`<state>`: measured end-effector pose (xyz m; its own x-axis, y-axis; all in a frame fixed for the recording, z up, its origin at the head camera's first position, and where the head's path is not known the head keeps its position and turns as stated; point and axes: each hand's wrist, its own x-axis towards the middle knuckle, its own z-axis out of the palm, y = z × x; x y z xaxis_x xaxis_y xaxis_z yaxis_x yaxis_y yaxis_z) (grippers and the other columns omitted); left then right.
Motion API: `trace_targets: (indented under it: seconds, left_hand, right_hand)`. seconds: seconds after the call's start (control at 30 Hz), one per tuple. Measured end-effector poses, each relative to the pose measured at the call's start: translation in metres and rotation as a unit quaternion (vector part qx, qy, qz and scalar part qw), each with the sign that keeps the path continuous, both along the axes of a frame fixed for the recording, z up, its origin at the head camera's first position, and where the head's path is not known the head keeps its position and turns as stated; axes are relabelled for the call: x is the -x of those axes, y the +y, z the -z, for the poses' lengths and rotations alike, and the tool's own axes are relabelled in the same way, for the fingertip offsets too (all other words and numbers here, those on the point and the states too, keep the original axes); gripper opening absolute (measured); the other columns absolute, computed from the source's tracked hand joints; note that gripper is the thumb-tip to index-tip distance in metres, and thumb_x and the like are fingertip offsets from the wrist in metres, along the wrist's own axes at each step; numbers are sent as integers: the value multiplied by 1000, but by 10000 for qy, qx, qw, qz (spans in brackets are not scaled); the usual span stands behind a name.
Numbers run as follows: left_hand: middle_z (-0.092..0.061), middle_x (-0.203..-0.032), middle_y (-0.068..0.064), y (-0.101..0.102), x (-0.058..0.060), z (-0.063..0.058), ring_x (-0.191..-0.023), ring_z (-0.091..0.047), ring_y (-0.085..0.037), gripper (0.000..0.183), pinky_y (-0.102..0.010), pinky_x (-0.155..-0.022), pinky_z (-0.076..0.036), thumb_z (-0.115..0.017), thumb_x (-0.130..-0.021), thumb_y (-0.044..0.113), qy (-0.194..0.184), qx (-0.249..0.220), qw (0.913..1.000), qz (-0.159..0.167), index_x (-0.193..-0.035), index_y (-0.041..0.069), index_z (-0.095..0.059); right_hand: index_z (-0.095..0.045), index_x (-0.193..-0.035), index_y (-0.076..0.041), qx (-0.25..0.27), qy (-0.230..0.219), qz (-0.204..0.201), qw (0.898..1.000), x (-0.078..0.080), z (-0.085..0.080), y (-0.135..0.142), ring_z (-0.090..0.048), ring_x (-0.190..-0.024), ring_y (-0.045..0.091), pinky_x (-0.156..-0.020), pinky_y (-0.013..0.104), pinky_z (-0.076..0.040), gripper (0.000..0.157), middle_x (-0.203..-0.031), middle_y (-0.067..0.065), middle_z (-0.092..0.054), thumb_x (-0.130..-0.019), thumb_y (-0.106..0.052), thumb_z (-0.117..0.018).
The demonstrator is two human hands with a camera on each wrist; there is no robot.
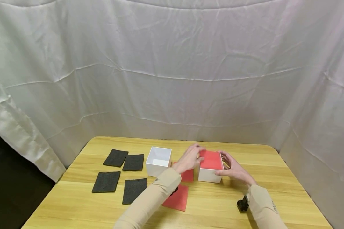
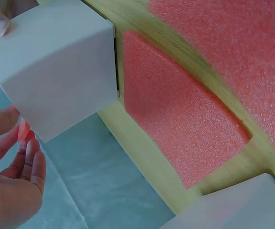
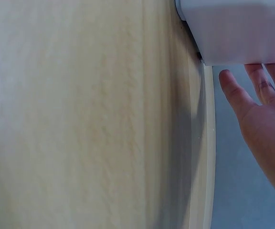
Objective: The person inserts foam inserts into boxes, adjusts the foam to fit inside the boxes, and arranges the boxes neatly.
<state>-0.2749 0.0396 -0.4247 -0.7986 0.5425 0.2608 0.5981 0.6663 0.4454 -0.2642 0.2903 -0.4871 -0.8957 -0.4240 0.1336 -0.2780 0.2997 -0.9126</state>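
Note:
A white box stands right of centre, with a red foam sheet lying across its top opening. My left hand is at the box's left edge; in the left wrist view a bit of red shows between its thumb and curled fingers, which pinch the sheet. From the right side my right hand holds the box, its thumb on the near face and its fingers around the right side. Beneath the left forearm lie two more red foam sheets, one partly covered by the left hand and wrist.
Left of the hands is a second white box, its top uncovered and its inside visible. Several black square sheets are spread over the left of the wooden table. Pale curtains hang behind the table.

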Motion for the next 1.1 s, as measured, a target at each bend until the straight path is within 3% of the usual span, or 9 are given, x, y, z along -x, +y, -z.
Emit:
trace_targets:
  seconds: [0.2,0.63,0.93,1.1]
  left_hand:
    - [-63,-123,-6,1,-1,2,-119,-55,-22,37,-32,-106,-46,-71,-94,19,131,212,9997,-3,-130,9,-67]
    - [-60,-128,-6,1,-3,6,-124,-49,-22,44,-33,-109,-43,-71,-94,25,-122,347,9992,-133,-135,11,-65]
    - [-63,-135,-7,1,-4,5,-131,-48,-23,44,-34,-113,-43,-69,-95,25,-129,332,9994,-10,-135,9,-64]
    - [-66,-137,-5,6,-5,3,-131,-52,-22,46,-32,-113,-44,-70,-96,26,-230,287,9989,275,-138,11,-62]
  right_hand:
    - [-24,-154,2,46,-45,-1,10000,0,1,0,-26,-146,51,-101,5,-38,93,-158,31,-31,-82,-9,-81]
    - [-23,-154,2,18,-17,-48,10000,1,1,0,-27,-146,51,-101,5,-39,93,-157,31,-32,-82,-10,-81]
    - [-23,-153,2,58,-6,-93,9999,2,0,-1,-33,-142,45,-100,6,-40,94,-156,31,-33,-81,-9,-82]
    - [-24,-153,2,35,-7,-85,10000,2,-1,0,-34,-142,44,-100,7,-41,93,-155,31,-33,-82,-9,-82]
